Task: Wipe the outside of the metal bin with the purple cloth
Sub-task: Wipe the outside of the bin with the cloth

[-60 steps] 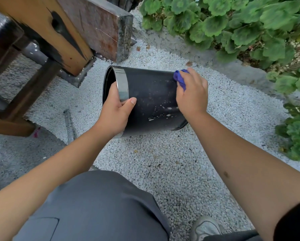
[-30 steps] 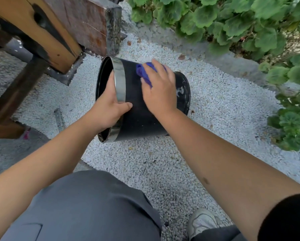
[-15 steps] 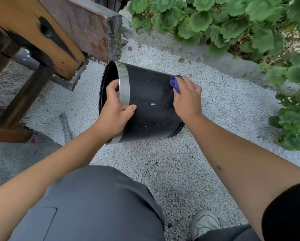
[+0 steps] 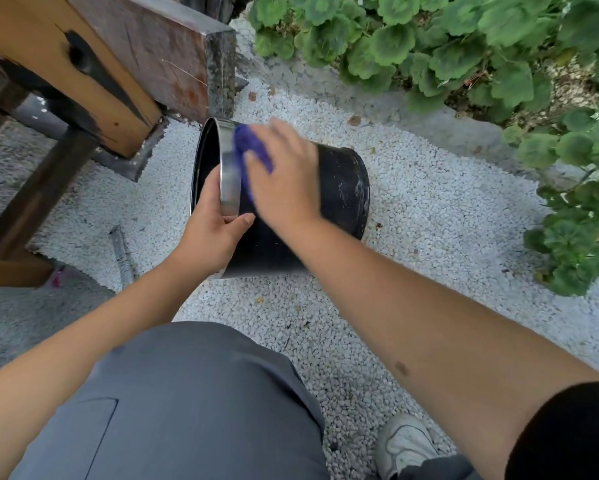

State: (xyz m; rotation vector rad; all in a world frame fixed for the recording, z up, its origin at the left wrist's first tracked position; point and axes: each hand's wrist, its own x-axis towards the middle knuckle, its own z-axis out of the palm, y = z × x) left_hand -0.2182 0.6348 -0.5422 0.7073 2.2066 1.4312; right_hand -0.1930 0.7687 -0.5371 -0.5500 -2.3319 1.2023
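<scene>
Sideways on the white gravel (image 4: pixel 429 216) lies the metal bin (image 4: pixel 339 188), its mouth turned left so its outer wall faces up, steadied by the left hand (image 4: pixel 211 233) whose fingers clamp its silver rim while the right hand (image 4: pixel 284 174), fingers spread flat, presses the purple cloth (image 4: pixel 253 147) beside that rim.

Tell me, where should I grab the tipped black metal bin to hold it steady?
Grip the black metal bin at its shiny rim band, coming from the open end as the left hand does: fingers hook inside, thumb outside. The round wall gives no edge to hold.
</scene>
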